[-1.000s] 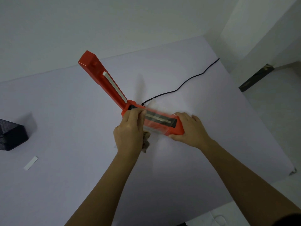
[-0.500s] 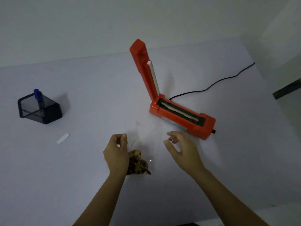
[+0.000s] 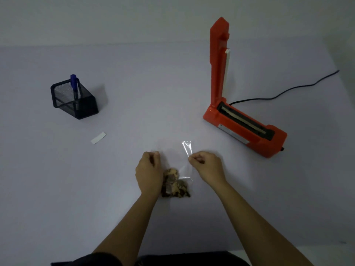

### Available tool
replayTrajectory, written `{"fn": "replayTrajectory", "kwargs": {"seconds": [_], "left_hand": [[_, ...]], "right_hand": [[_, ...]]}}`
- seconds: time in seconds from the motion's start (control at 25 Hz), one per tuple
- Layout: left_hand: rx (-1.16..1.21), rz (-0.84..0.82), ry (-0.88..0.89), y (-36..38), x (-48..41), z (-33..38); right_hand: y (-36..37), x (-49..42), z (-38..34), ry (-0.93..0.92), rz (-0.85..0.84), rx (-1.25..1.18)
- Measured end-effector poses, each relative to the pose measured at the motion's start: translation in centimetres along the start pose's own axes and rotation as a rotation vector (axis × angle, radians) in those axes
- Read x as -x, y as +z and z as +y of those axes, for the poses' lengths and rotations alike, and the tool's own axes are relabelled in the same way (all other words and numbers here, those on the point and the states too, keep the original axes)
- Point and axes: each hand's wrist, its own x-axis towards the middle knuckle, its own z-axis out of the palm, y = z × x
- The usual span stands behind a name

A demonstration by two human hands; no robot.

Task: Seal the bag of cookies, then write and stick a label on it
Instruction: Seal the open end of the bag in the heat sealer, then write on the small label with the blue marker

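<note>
A clear plastic bag [image 3: 185,162] with brown cookies [image 3: 173,184] in its near end lies on the white table [image 3: 134,96]. My left hand [image 3: 148,172] pinches the bag's left edge. My right hand [image 3: 206,166] pinches its right edge. The bag's far end points away from me. An orange heat sealer [image 3: 244,127] stands to the right with its lid [image 3: 219,58] raised upright. A small white label [image 3: 98,138] lies on the table to the left. A blue pen [image 3: 74,85] stands in a black mesh holder [image 3: 75,100].
The sealer's black cord [image 3: 288,91] runs off to the right rear. The table's near edge is just in front of my body, and a white wall rises behind the table.
My hands have left the sealer and drawn the bag back toward me onto the table. My right hand, open half a second ago, now pinches the bag's right edge. The view shifted left.
</note>
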Motion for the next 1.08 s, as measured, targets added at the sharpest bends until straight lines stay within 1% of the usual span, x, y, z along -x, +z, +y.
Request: {"fn": "replayTrajectory", "kwargs": {"seconds": [0.16, 0.28, 0.36, 0.48, 0.6, 0.68, 0.76, 0.88, 1.0, 1.08], "left_hand": [[-0.076, -0.024, 0.088, -0.2, -0.8, -0.9], [-0.04, -0.017, 0.089, -2.3, -1.5, -1.1], [0.002, 0.063, 0.108, -5.3, -2.3, -1.3], [0.07, 0.239, 0.106, -10.8, -5.3, -1.4], [0.151, 0.408, 0.099, -16.1, -10.6, -1.6], [0.15, 0.439, 0.097, -18.3, -15.1, -2.0], [0.097, 0.391, 0.094, -19.3, -19.3, -2.3], [0.069, 0.225, 0.091, -19.3, -23.1, -1.6], [0.077, 0.062, 0.101, -18.6, -24.7, -1.4], [0.073, 0.029, 0.097, -18.3, -25.0, -1.7]], "right_hand": [[0.5, 0.2, -0.5, -0.056, 0.073, 0.1], [0.9, 0.6, -1.7, -0.161, 0.178, 0.269], [1.5, 0.6, -3.6, -0.321, 0.221, 0.32], [3.7, -0.9, -8.4, -0.565, 0.188, 0.299], [7.9, -4.1, -14.6, -0.684, 0.158, 0.219], [11.2, -6.3, -18.7, -0.724, 0.141, 0.182], [14.3, -8.2, -22.3, -0.754, 0.107, 0.169], [17.8, -10.5, -26.3, -0.743, 0.085, 0.15], [20.8, -12.6, -28.7, -0.7, 0.036, 0.162], [22.3, -13.5, -29.3, -0.675, -0.018, 0.192]]}}
